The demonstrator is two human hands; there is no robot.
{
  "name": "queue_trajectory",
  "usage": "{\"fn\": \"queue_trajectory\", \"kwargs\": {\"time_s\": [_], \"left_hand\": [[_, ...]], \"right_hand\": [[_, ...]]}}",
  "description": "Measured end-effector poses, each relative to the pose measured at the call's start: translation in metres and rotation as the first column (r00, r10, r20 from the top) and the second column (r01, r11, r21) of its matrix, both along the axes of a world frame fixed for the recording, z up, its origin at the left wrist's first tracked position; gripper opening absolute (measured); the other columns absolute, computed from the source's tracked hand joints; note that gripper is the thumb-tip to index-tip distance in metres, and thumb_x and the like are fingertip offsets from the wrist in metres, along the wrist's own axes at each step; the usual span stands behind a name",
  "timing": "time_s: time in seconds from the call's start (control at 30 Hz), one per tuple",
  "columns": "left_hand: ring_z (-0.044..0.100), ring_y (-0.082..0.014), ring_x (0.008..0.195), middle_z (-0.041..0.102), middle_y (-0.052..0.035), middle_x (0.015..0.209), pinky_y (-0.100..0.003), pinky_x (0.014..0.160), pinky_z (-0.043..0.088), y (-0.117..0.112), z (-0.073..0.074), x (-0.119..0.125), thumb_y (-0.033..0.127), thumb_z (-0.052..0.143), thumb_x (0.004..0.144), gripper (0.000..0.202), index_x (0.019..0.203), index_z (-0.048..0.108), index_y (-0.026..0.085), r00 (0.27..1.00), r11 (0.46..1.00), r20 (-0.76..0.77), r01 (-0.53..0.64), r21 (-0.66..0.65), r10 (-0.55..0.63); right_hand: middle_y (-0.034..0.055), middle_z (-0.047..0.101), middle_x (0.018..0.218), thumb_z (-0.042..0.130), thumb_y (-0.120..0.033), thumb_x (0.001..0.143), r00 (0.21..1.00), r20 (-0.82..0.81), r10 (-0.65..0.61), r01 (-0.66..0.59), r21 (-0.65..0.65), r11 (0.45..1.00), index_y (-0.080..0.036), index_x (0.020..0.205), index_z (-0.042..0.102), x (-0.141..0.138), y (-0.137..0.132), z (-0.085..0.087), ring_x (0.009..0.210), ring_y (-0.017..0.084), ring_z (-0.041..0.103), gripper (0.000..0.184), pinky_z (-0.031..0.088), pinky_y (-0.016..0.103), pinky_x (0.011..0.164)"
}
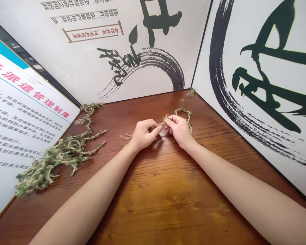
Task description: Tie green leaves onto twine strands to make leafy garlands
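Note:
Both of my hands meet over the middle of a brown wooden table (153, 190). My left hand (142, 133) is closed in a pinch on a thin jute twine with small green leaves (184, 111); a short frayed end sticks out to its left. My right hand (179, 129) is also closed, pinching the same twine close beside the left fingers. From the right hand the leafy twine loops away toward the far right corner and back down beside the hand.
A large tangle of the same leafy twine (58, 153) lies along the table's left side. A few scraps (190, 92) sit in the far corner. Upright printed boards (257, 85) wall in the table at left, back and right.

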State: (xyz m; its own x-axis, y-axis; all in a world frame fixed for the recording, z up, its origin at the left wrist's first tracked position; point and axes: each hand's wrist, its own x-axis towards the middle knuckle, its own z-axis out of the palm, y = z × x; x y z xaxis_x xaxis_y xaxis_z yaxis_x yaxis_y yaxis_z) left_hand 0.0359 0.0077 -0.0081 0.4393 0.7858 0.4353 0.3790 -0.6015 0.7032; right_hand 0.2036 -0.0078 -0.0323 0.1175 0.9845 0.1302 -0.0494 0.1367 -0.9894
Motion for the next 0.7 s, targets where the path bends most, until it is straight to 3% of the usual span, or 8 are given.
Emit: {"fn": "queue_trajectory", "kwargs": {"time_s": [0.23, 0.37, 0.5, 0.7], "left_hand": [[0.058, -0.0143, 0.067, 0.070, -0.0055, 0.075, -0.027, 0.067, 0.044, 0.0086, -0.0034, -0.0019, 0.038, 0.061, 0.086, 0.029, 0.080, 0.077, 0.014, 0.990, 0.959, 0.131, -0.021, -0.283, 0.061], [0.059, -0.0142, 0.068, 0.070, -0.0058, 0.074, -0.027, 0.068, 0.045, 0.0096, -0.0020, -0.0024, 0.042, 0.063, 0.087, 0.032, 0.073, 0.074, 0.014, 0.988, 0.960, 0.134, -0.034, -0.276, 0.073], [0.063, -0.0156, 0.074, 0.072, -0.0067, 0.079, -0.027, 0.071, 0.046, 0.0087, 0.0001, -0.0016, 0.043, 0.066, 0.085, 0.031, 0.078, 0.077, 0.015, 0.994, 0.966, 0.087, -0.038, -0.255, 0.062], [0.061, -0.0138, 0.071, 0.074, -0.0073, 0.081, -0.025, 0.068, 0.046, 0.0073, 0.0017, 0.0014, 0.045, 0.073, 0.080, 0.030, 0.081, 0.081, 0.016, 0.981, 0.917, 0.146, -0.063, -0.394, 0.130]], "right_hand": [[0.0005, 0.062, 0.069, 0.065, -0.039, 0.083, 0.998, -0.007, 0.069, -0.069, 0.086, 0.994, -0.017, 0.077, 0.062, 0.0002, -0.0039, 0.0029, 0.060, 0.012, 0.049, 0.023, 0.036, 0.030, 0.061], [0.0016, 0.063, 0.070, 0.063, -0.038, 0.084, 0.987, 0.105, 0.122, -0.133, 0.105, 0.986, -0.016, 0.077, 0.063, -0.0009, -0.0063, 0.0052, 0.061, 0.013, 0.051, 0.023, 0.040, 0.030, 0.062], [0.0029, 0.064, 0.073, 0.061, -0.040, 0.085, 0.982, 0.166, 0.096, -0.115, 0.112, 0.987, -0.016, 0.080, 0.063, -0.0016, -0.0070, 0.0040, 0.067, 0.015, 0.057, 0.024, 0.045, 0.032, 0.068], [0.0043, 0.066, 0.078, 0.059, -0.040, 0.087, 0.967, 0.253, 0.037, -0.080, 0.162, 0.983, -0.017, 0.081, 0.062, -0.0003, -0.0077, 0.0028, 0.071, 0.017, 0.059, 0.023, 0.046, 0.034, 0.070]]}}
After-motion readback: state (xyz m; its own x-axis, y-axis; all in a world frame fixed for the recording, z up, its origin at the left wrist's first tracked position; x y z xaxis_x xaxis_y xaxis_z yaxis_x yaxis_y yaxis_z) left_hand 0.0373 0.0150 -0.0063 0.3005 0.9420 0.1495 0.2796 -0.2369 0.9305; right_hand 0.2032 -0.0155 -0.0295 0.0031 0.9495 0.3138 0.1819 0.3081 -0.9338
